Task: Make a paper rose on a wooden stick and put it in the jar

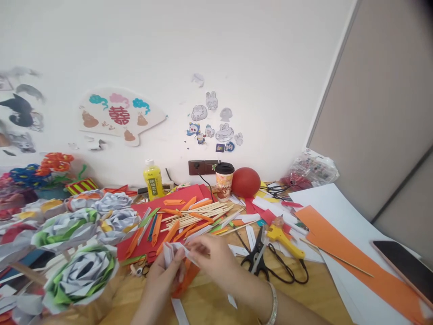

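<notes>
My left hand (169,271) is closed around a small piece of folded white paper (168,253), near the front middle of the wooden table. From the right, my right hand (211,255) pinches the other end of the same white paper. Orange paper (187,280) shows just below, between the two hands; whether it is joined to the white piece I cannot tell. Under my hands lies a loose white paper strip (179,311). Beyond them, folded orange strips (172,230) and a pile of thin wooden sticks (199,213) rest on red paper (145,210).
Paper rose flowers (83,273) crowd the left. Black scissors (255,259) and a yellow glue gun (286,241) with its cord lie right of my hands. Behind stand a yellow bottle (154,180), a lidded cup (223,183) and a red balloon (246,181). A phone (406,266) lies far right.
</notes>
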### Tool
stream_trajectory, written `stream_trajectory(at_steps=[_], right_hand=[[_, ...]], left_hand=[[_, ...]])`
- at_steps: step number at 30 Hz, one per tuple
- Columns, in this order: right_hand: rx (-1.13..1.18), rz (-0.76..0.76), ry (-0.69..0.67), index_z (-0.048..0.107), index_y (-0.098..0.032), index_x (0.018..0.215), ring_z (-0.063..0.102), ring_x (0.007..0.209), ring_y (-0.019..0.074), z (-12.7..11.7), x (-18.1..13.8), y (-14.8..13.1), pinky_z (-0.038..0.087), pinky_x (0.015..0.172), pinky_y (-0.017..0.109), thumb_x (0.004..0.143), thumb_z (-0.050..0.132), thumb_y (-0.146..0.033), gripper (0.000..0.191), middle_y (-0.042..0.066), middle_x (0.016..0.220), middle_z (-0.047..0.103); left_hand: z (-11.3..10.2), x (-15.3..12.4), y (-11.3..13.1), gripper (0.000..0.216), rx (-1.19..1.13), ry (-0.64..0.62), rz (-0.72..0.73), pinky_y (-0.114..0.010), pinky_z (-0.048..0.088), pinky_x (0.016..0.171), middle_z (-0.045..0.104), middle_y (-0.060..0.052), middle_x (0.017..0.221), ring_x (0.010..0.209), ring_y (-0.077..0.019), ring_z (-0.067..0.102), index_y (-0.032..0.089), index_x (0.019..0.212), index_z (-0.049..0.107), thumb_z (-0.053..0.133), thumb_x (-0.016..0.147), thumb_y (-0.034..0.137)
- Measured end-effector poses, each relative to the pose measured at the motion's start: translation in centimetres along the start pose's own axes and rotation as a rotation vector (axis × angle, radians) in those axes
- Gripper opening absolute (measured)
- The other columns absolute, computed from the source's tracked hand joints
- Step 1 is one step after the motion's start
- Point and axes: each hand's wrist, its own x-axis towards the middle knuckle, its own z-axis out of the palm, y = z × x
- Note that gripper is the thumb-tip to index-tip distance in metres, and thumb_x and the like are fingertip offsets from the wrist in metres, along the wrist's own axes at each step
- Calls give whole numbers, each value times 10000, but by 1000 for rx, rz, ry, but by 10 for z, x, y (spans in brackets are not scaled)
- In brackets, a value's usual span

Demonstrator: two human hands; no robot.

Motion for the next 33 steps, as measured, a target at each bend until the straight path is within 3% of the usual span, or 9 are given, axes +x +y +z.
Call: stream_trajectory(at_steps=[2, 4, 9, 13, 17, 21, 28, 31, 33], right_hand=[[-385, -18, -8, 625, -194, 883, 559, 875, 156, -24, 11, 15, 419, 784, 257, 823, 497, -187, 142, 32, 902, 644], [-793, 124, -86, 623, -187, 913, 515, 980, 189, -52, 20, 38, 388, 824, 281, 815, 478, -128, 185, 58, 979, 634], [-927, 269, -88, 625, -127, 962, 534, 912, 245, -92, 22, 90, 388, 752, 326, 784, 399, -8, 311, 122, 921, 648], [-898, 173, -148, 542, -237, 1128, 502, 970, 198, -86, 16, 103, 373, 789, 289, 792, 458, -88, 377, 41, 1084, 605], [-874, 117, -175, 648, -189, 864, 501, 945, 210, -76, 20, 103, 373, 786, 291, 777, 533, -185, 144, 61, 923, 636], [-836, 56, -177, 637, -158, 711, 518, 872, 206, -73, 25, 96, 381, 752, 281, 728, 583, -158, 57, 64, 807, 632], [-666, -38, -93, 574, -164, 693, 528, 824, 146, -70, 24, 63, 384, 721, 240, 735, 569, -120, 62, 22, 802, 607], [-399, -3, 11, 557, -168, 690, 540, 749, 138, -65, 21, 40, 395, 672, 246, 742, 549, -128, 66, 8, 773, 609], [-228, 1, -20, 568, -172, 684, 546, 697, 134, -58, 17, 23, 404, 630, 241, 745, 552, -152, 66, -2, 728, 608]], left_hand=[[-1, -2, 9, 411, -40, 27, 26, -170, 221, 381, 402, 80, 347, 340, -69, 317, 182, 588, 457, 554, 642, 577], [-2, -3, 16, 397, -20, -1, 3, -170, 201, 368, 402, 80, 343, 330, -68, 303, 182, 600, 470, 551, 651, 568], [-1, -4, 16, 399, 38, 1, -14, -175, 220, 359, 396, 83, 325, 312, -63, 303, 183, 586, 463, 557, 645, 567], [3, -6, 13, 414, 36, -34, -23, -178, 208, 352, 379, 84, 311, 300, -52, 279, 183, 531, 419, 556, 657, 553], [3, -6, 16, 395, 39, -68, -27, -193, 290, 388, 379, 86, 299, 306, -61, 313, 180, 556, 465, 566, 649, 551], [1, -3, 13, 415, 89, -71, -14, -187, 231, 352, 406, 77, 310, 300, -62, 315, 163, 628, 516, 548, 648, 576], [-3, 2, 2, 425, 27, -107, -10, -173, 201, 335, 510, 43, 368, 285, -56, 319, 163, 673, 493, 552, 644, 583], [-4, 1, 4, 402, -5, -75, 27, -177, 210, 349, 576, 12, 450, 307, -52, 325, 154, 678, 512, 573, 648, 551], [-4, 0, 6, 401, -11, -52, 43, -182, 212, 354, 593, 2, 476, 313, -51, 320, 151, 672, 522, 583, 642, 546]])
